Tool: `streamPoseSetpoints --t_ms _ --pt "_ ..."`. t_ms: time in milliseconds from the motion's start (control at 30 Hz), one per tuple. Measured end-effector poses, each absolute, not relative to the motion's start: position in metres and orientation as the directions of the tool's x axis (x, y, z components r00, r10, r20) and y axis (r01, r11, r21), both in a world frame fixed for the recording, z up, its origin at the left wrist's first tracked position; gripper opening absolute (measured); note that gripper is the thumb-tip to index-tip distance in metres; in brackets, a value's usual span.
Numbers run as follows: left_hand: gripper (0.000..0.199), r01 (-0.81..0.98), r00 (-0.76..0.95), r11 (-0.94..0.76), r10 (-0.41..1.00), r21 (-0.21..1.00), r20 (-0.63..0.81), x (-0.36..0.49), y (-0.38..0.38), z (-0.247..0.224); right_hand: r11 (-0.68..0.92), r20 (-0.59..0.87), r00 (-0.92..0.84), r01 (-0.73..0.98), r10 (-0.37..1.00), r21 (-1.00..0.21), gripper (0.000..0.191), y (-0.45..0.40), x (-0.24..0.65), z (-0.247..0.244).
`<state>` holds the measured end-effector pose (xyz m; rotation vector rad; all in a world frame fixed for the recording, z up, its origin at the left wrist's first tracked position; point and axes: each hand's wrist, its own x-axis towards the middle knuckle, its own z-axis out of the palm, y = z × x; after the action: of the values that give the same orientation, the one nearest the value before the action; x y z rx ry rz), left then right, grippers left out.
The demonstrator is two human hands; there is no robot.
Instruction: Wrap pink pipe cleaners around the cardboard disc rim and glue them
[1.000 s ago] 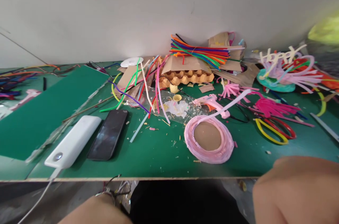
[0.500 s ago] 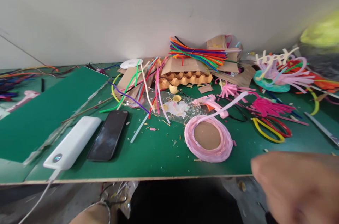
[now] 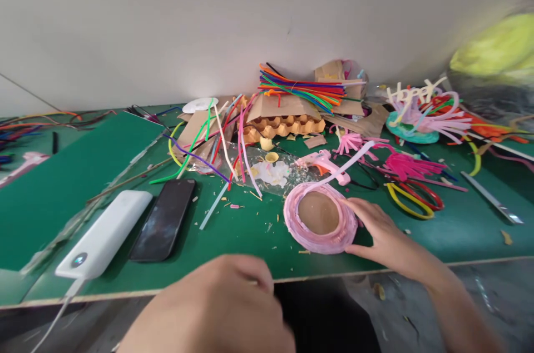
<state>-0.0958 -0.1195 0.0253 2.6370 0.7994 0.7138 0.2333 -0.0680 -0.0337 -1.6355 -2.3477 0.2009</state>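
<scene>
A pink ring-shaped piece with a brown disc in its middle lies on the green table near the front edge. My right hand grips its right rim between thumb and fingers. Large and blurred, my left hand hangs over the front edge, left of the ring, fingers curled; what it holds, if anything, is hidden. A pale pink strip rises from the ring's back. Behind it lies a pink glue gun.
A white power bank and a black phone lie on the left. Pipe cleaners top an egg carton at the back. A metal blade lies far right.
My right hand has moved left from the lower right and taken hold of the ring's rim. My left hand has come up from the bottom edge. The view has shifted slightly.
</scene>
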Motion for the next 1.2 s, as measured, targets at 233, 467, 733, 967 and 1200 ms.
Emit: streamPoseSetpoints --t_ms 233,467,733,967,1200 --pt "0.017 0.602 0.694 -0.751 0.66 0.27 0.288 -0.053 -0.063 0.031 0.388 0.188 -0.344 0.865 0.92 -0.317 0.041 -0.064 0.201 -0.029" --pt "0.013 0.607 0.737 -0.79 0.599 0.082 0.314 -0.029 -0.074 -0.018 0.572 0.377 -0.446 0.741 0.812 -0.353 0.02 -0.07 0.198 -0.037" --pt "0.021 0.693 0.696 -0.714 0.699 0.1 0.164 -0.012 -0.072 -0.025 0.566 0.367 -0.466 0.789 0.805 -0.24 0.026 -0.079 0.195 -0.044" --pt "0.014 0.655 0.728 -0.752 0.655 0.077 0.204 -0.015 -0.073 -0.029 0.577 0.294 -0.51 0.785 0.808 -0.223 0.024 -0.081 0.198 -0.043" --pt "0.003 0.672 0.709 -0.734 0.675 0.095 0.203 -0.009 -0.074 -0.033 0.579 0.33 -0.511 0.802 0.794 -0.15 0.024 -0.083 0.195 -0.048"
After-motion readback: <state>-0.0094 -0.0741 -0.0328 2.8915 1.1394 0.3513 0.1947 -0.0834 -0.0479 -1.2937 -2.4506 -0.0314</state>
